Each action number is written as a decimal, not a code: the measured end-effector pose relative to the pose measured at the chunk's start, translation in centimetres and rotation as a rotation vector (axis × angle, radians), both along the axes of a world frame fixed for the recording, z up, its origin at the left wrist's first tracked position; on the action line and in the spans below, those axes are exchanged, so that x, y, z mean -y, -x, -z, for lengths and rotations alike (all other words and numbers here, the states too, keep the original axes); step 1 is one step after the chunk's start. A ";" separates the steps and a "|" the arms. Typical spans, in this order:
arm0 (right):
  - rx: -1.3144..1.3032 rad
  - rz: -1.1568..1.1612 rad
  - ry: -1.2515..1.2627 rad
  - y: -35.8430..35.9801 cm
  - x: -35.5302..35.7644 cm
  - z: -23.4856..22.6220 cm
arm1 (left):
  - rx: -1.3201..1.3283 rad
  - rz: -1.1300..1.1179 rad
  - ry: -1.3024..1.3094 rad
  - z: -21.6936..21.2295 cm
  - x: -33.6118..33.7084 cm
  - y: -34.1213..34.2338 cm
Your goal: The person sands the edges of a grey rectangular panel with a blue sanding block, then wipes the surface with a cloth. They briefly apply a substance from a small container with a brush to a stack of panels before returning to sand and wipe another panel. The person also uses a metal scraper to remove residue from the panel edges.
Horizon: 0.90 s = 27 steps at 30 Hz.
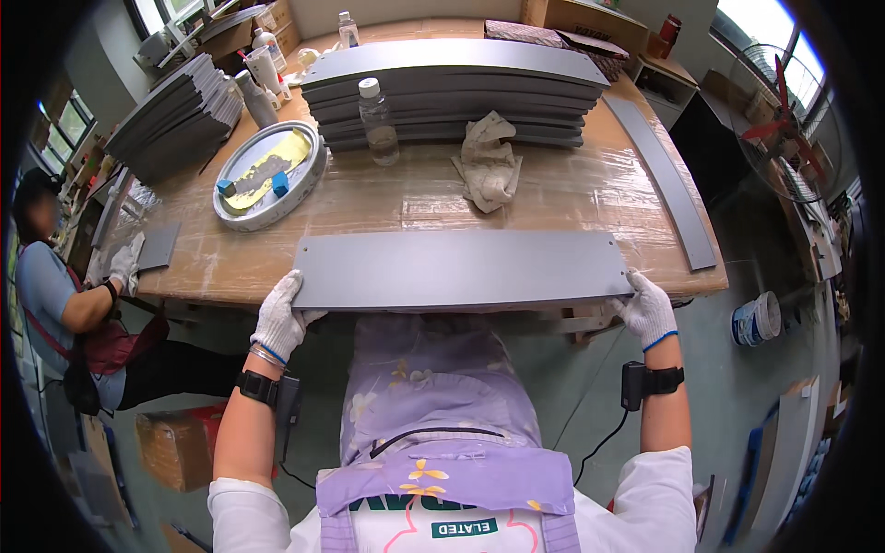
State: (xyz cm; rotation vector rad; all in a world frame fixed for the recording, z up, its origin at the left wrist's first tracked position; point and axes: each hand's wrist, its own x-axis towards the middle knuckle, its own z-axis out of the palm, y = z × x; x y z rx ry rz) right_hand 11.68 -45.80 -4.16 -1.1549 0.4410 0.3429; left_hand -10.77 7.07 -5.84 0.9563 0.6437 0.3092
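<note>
A grey panel [461,269] stretches between the left hand [279,318] and right hand [648,308] at the near edge of the tabletop [387,201]. Each grip holds one end.

Pale wall [433,9] rose behind a film-covered worktable [599,189], a small open-fronted cabinet [676,74] stood near its far right corner, bright windows [767,26] flanked the room, grey-green floor [590,405] extended below.
</note>
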 end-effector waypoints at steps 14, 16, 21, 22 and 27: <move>0.216 -0.124 0.252 0.0 0.1 2.7 | -0.084 0.046 -0.092 1.9 -0.1 -0.5; 0.203 -0.094 0.297 0.0 0.2 3.0 | -0.077 0.064 -0.096 2.1 -0.2 -0.5; 0.127 -0.150 0.474 -1.2 0.7 3.0 | -0.014 0.043 -0.046 2.5 -0.1 -0.6; 0.095 -0.215 0.595 -1.1 -0.3 1.2 | 0.014 0.041 -0.017 2.6 -0.3 -0.3; 0.537 -0.442 1.895 -5.5 -6.8 -5.6 | 0.074 0.086 0.109 3.4 -0.1 -1.0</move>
